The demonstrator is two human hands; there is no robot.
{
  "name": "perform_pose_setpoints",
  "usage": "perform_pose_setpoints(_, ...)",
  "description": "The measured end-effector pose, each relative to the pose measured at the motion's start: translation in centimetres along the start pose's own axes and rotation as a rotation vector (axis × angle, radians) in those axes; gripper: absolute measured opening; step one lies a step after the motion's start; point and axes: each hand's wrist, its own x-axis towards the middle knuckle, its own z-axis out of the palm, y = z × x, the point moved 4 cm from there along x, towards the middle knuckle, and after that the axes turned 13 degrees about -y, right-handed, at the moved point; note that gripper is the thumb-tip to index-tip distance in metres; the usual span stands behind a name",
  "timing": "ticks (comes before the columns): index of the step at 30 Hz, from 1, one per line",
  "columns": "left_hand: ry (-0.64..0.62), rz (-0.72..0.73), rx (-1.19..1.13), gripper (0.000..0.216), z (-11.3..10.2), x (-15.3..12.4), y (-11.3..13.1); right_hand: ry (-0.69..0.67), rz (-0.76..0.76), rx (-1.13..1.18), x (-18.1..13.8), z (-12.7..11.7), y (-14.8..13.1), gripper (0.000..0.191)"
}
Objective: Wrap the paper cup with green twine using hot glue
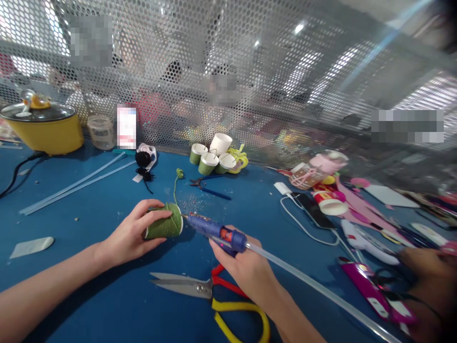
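My left hand (143, 227) is wrapped round a paper cup covered in green yarn (167, 223), which lies tilted on its side with its rim to the right. A loose strand of that yarn runs up to a small tangle (179, 174). In my right hand (246, 267) is a blue glue gun (210, 226), its nozzle at the cup's rim; whether it touches I cannot tell. A long clear glue stick (307, 275) sticks out of the gun's back. Scissors (193, 285) with red and yellow handles lie open just below both hands.
Several green-wrapped cups (208, 164) and blue pliers (214, 186) sit at the back. Glue sticks (74, 183) and a yellow pot (50, 128) are on the left. To the right are a phone (314, 209), a white cable and another person's hand (428, 267). A perforated metal screen (250, 95) stands behind.
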Motion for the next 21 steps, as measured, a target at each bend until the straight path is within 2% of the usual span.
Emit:
perform_pose_setpoints(4,-0.004,0.041,0.031,0.038,0.0,0.0,0.2,-0.001,0.079,0.069,-0.1,0.3,0.5,0.008)
perform_pose_setpoints(12,-0.017,0.117,0.061,0.036,0.0,0.0,0.7,0.006,0.139,0.096,-0.3,0.9,1.2,0.007)
perform_pose_setpoints(21,-0.014,0.189,0.105,0.037,0.0,0.0,1.1,-0.04,0.124,0.002,0.3,0.0,0.1,0.014)
